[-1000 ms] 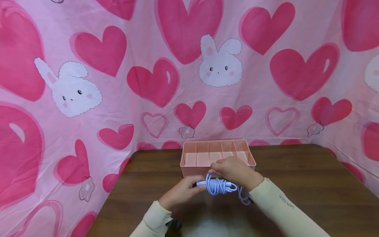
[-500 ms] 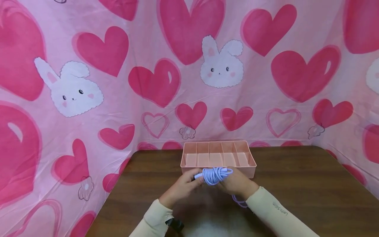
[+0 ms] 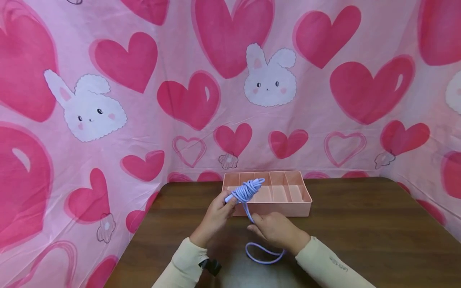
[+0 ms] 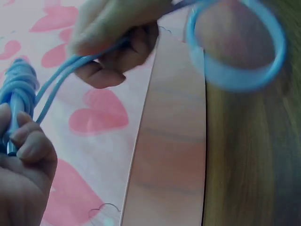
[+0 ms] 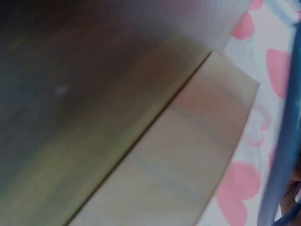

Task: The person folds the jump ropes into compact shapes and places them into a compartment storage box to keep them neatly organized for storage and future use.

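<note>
Cable bundle (image 3: 245,190) slants up-right; left hand (image 3: 216,212) grips.

One cable (image 3: 246,191), one tray (image 3: 288,209), two hands

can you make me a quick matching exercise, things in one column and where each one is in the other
Things:
1. left hand
2. right hand
3. pink tray
4. loose cable loop

Places:
a. lies on the brown table, near the person
b. grips the coiled bundle over the tray
c. pinches the trailing cable strand, lower down
d. stands at the table's far edge by the heart cloth

Pairs: 1-b, 2-c, 3-d, 4-a
</note>
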Tool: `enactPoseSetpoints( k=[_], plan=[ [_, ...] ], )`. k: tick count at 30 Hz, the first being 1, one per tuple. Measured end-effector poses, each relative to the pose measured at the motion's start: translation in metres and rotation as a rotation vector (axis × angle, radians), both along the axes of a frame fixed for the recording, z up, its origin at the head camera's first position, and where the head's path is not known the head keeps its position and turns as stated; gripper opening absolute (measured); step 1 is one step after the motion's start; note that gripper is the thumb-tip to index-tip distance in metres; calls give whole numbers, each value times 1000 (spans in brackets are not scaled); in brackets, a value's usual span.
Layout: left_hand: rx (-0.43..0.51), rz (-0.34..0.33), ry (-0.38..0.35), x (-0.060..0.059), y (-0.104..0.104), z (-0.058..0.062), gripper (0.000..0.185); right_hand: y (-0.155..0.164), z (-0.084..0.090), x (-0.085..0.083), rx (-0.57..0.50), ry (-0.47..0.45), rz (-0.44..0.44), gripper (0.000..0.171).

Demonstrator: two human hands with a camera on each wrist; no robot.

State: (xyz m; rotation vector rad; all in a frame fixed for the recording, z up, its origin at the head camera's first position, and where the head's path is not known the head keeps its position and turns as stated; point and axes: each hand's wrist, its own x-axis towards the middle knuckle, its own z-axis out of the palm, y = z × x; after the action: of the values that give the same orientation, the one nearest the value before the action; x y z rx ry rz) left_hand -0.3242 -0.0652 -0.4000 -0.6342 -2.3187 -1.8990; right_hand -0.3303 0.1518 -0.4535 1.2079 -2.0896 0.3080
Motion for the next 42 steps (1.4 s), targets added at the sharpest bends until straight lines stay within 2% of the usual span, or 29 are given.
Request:
enactPoseSetpoints(
  k=[7,11,13,16,20,24,27,29,32,36,39,42],
  plan=[
    [-199,140,166,-1,7,-6,14,-7,15,12,47,147,44,29],
    [-215,162,182,-2,13,-7,16,-12,22,18,88,257,73,28],
    [-208,168,176,-2,16,-8,16,-15,25,21,108,279,84,29],
    [-203,173,170,-1,20,-10,14,-19,29,25,133,257,93,28],
    [-166,164,138,0,23,-14,13,-22,30,28,201,163,60,28],
    [-69,116,44,2,24,-16,15,-24,23,28,269,71,22,27],
    [-34,84,9,4,24,-16,17,-24,20,29,293,29,18,27],
    [-55,93,26,6,23,-17,18,-24,21,30,287,19,26,26],
    [-139,140,109,6,19,-18,18,-22,26,32,241,28,52,27],
    [-234,162,210,3,14,-19,19,-15,36,36,142,108,102,29],
    [-300,174,247,1,11,-20,18,-11,45,38,95,175,125,29],
    [-389,176,267,-1,11,-22,14,-8,54,38,92,206,139,25]
  ],
)
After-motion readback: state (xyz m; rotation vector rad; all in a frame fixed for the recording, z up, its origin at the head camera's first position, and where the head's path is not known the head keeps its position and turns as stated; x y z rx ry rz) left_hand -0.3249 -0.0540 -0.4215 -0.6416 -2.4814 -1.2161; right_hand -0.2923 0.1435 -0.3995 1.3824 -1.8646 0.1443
